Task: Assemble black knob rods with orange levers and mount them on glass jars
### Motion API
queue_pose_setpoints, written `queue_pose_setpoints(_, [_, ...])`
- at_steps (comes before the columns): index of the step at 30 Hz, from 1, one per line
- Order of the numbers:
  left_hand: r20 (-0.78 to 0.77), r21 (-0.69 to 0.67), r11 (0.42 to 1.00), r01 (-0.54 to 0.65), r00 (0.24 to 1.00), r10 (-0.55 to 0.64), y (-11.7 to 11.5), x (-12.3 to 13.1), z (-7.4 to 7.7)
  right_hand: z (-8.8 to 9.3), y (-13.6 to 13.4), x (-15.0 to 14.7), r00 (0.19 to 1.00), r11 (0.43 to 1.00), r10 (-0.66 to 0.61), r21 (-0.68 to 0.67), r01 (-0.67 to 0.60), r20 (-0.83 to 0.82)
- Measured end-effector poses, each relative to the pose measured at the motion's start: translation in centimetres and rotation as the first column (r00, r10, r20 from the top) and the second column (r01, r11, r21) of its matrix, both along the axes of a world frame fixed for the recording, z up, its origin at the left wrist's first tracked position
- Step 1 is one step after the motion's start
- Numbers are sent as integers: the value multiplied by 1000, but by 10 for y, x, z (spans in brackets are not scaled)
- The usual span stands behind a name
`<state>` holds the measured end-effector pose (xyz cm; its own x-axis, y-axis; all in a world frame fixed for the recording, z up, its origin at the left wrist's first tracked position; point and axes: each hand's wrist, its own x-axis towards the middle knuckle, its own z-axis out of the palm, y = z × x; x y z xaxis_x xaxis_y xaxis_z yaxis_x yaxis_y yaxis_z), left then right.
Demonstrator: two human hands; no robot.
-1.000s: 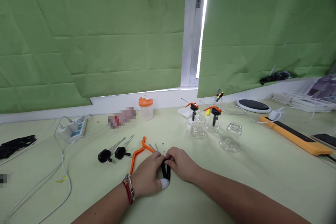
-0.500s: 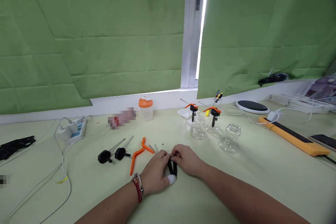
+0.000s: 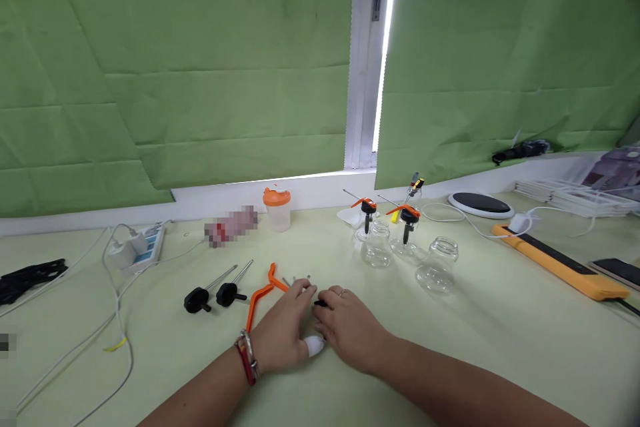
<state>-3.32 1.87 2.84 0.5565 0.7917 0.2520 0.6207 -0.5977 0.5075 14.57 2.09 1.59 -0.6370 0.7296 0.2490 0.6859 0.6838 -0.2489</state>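
Note:
My left hand (image 3: 285, 337) lies on the table with its thumb, wrapped in white, held apart from its curved fingers; I see nothing in its grip. My right hand (image 3: 355, 330) is closed over small black parts (image 3: 321, 303), mostly hidden beneath its fingers. Thin metal pins (image 3: 289, 281) show just beyond my left fingertips. Two orange bent handles (image 3: 256, 300) lie left of the hands. Further left are two black caps with metal rods (image 3: 197, 299), (image 3: 229, 293).
Two open glass jars (image 3: 377, 247), (image 3: 439, 265) stand at right, near two orange-and-black assemblies (image 3: 367, 213), (image 3: 409, 217) on clear bases. An orange-lidded cup (image 3: 277, 210) stands at the back. White cables (image 3: 119, 300) and a power strip (image 3: 145, 250) lie left; a yellow bar (image 3: 555, 260) lies right.
My right hand has turned and come down over the black parts, covering most of them. My left hand has shifted slightly left, with its thumb off the parts.

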Motion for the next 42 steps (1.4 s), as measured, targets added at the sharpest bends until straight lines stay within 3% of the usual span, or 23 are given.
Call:
queue_pose_setpoints(2, [-38, 82, 996, -47, 998, 50, 5, -19, 11, -6, -3, -2, 999, 999, 31, 11, -31, 13])
queue_pose_setpoints(4, [-73, 168, 967, -190, 976, 204, 12, -44, 22, -11, -1, 0, 999, 999, 47, -28, -47, 3])
queue_pose_setpoints(7, [-133, 255, 854, -454, 858, 496, 25, -83, 33, -16, 10, 8, 999, 988, 38, -150, -40, -18])
queue_pose_setpoints(9, [-220, 250, 802, -543, 775, 593, 32, -104, 36, -17, 22, 17, 999, 975, 34, -218, -40, -35])
queue_pose_setpoints(12, [-390, 118, 788, -604, 702, 596, 38, -120, 33, -19, 44, 31, 996, 960, 19, -278, -43, -85])
queue_pose_setpoints(16, [-510, 11, 766, -642, 655, 557, 40, -119, 25, -26, 72, 43, 986, 955, -20, -295, -31, -168])
queue_pose_setpoints(22, [-507, 3, 784, -621, 675, 536, 42, -114, 15, -32, 82, 48, 982, 953, 14, -294, -70, -191])
queue_pose_setpoints(26, [-481, 10, 801, -598, 700, 528, 44, -116, 11, -23, 76, 45, 988, 965, 20, -255, -59, -153])
queue_pose_setpoints(29, [-457, 17, 802, -597, 709, 537, 45, -118, 8, -8, 64, 31, 992, 990, 52, -122, -66, -114])
queue_pose_setpoints(31, [-438, 29, 796, -604, 709, 553, 46, -118, 7, 3, 51, 11, 989, 991, 137, 14, -136, -58])
queue_pose_setpoints(34, [-403, 62, 779, -624, 698, 592, 47, -118, 7, 13, 29, -31, 948, 941, 297, 133, -311, 115])
queue_pose_setpoints(36, [-369, 103, 753, -650, 678, 636, 47, -118, 9, 12, 17, -61, 933, 923, 316, 174, -345, 172])
queue_pose_setpoints(38, [-330, 151, 715, -683, 647, 688, 47, -118, 12, 6, 7, -89, 953, 941, 269, 172, -292, 142])
queue_pose_setpoints(42, [-209, 248, 639, -728, 604, 769, 45, -117, 19, -9, -1, -119, 962, 956, 228, 151, -250, 147])
